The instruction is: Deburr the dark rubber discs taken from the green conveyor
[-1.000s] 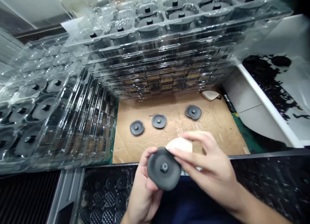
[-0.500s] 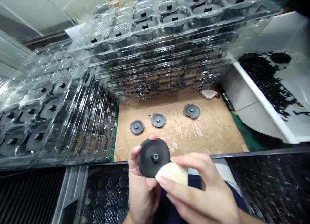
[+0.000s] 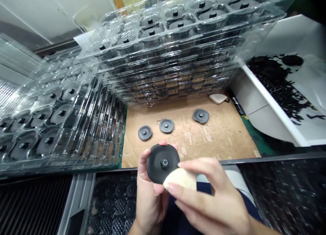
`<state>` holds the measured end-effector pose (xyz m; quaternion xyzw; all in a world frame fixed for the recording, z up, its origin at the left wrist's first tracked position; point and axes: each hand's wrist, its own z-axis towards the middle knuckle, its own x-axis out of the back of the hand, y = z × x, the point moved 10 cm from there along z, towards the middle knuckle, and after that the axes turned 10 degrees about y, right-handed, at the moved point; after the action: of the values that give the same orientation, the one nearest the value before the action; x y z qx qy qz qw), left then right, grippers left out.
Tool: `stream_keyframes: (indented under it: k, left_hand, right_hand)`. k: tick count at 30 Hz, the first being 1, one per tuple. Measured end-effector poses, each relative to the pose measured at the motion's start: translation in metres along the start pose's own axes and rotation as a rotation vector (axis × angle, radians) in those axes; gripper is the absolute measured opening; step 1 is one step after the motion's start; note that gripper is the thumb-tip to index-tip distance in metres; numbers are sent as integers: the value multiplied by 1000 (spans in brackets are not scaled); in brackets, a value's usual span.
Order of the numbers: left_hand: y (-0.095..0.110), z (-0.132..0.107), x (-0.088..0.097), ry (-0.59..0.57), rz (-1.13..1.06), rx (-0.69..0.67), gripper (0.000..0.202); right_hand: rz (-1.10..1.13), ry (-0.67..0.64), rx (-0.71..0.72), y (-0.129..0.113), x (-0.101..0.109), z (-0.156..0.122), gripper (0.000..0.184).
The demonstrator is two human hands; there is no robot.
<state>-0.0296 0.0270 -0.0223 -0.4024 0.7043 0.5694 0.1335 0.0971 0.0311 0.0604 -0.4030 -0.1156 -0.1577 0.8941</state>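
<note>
My left hand is wrapped around the rim of a black rounded rubber part, a dished disc with a short stud at its centre. The disc's face is turned up toward me. Between the thumb and fingers of my right hand is a cream-coloured wedge-shaped sponge, touching the disc's lower right edge. Three similar discs lie on the cardboard beyond my hands: a left disc, a middle disc and a right disc.
Clear plastic trays holding similar discs are stacked high at the back, with another tray stack on the left. A second sponge wedge and a black marker lie near a white bin of black scraps. Cardboard covers the worktop.
The view has shifted slightly. Both hands keep the disc and sponge together, with the sponge still against the disc's lower right edge. The discs on the cardboard stay in place.
</note>
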Motion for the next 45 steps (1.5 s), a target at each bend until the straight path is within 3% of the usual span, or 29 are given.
stream_keyframes:
  k: [5, 7, 12, 26, 28, 33, 35, 39, 41, 43, 45]
  left_hand:
    - [0, -3, 4, 52, 31, 3, 50]
    - [-1, -4, 4, 55, 16, 21, 50]
    - [-6, -2, 12, 112, 32, 86, 49]
    - [-6, 0, 14, 101, -3, 69, 49]
    - [-6, 3, 16, 112, -3, 85, 50]
    - [-12, 9, 19, 146, -58, 176, 50]
    - [-19, 9, 20, 163, -64, 244, 48]
    - [-29, 8, 25, 195, -79, 339, 42]
    - [-31, 8, 26, 208, -81, 355, 43]
    - [-32, 7, 26, 215, -64, 369, 46]
    - [-34, 5, 25, 206, -39, 376, 50]
  right_hand:
    - [-118, 14, -42, 18, 3, 15, 22]
    - [-87, 49, -11, 10, 6, 21, 22]
    - [23, -82, 76, -18, -14, 13, 24]
    - [94, -52, -1, -8, -14, 5, 26]
    - [149, -99, -116, 10, -13, -4, 27]
    - [407, 22, -949, 115, -4, -63, 25]
    - [443, 30, -1120, 134, -8, -90, 39]
    - [437, -81, -1275, 139, -28, -128, 46]
    - [425, -113, -1307, 136, -33, -131, 42]
    - [422, -108, -1294, 131, -32, -117, 37]
    - [408, -100, -1187, 119, -28, -84, 30]
